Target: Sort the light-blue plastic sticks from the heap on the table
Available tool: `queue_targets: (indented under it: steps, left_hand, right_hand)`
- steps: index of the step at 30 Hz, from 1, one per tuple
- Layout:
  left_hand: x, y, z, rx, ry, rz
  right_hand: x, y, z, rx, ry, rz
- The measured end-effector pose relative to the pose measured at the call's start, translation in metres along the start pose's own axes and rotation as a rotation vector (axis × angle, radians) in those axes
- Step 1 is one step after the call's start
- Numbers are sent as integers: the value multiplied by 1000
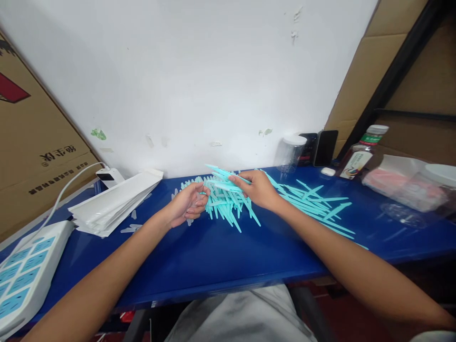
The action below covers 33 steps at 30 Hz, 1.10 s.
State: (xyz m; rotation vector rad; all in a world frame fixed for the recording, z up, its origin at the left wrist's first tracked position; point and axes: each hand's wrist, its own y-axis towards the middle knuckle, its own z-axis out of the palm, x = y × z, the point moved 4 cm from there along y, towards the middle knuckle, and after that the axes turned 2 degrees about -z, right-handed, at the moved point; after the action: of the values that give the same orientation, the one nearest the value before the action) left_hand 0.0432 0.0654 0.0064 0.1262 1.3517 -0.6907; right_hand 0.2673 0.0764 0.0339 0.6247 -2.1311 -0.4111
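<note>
My right hand [256, 188] is closed round several slim turquoise plastic sticks [224, 176], shaped like small razors. They point left, over a heap of the same sticks [228, 209] on the blue table. At the heap's left side is my left hand [188, 204], palm turned partly up, with its fingers curled and thumb bent in. A bit of turquoise shows at its fingertips, but what it holds I cannot make out. Another spread of turquoise sticks [320, 204] lies to the right, partly behind my right forearm. Small translucent pieces [131, 228] lie left of my left hand.
White paper sleeves [114, 204] are stacked at the left, near a power strip [32, 270] and a white cabled device [110, 176]. Along the right stand a clear jar [290, 154], a phone [326, 148], a labelled bottle [361, 154] and a plastic-wrapped pink pack [402, 183]. A white wall [199, 85] closes the back.
</note>
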Motion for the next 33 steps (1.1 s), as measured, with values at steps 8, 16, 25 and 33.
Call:
queue_targets:
  steps: [8,16,25,33]
  left_hand:
    - [3,-3,8,1,39,-1]
    - [4,-3,11,-7,311,118]
    - [7,-3,16,-26,331,145]
    - [8,-6,25,-17,322,41]
  right_hand:
    - [-3,1,-4,-29,-21,54]
    - [-1,1,-4,-14,-17,61]
    - [-9,2,0,-4,3,77]
    - [-12,1,0,-1,-29,64]
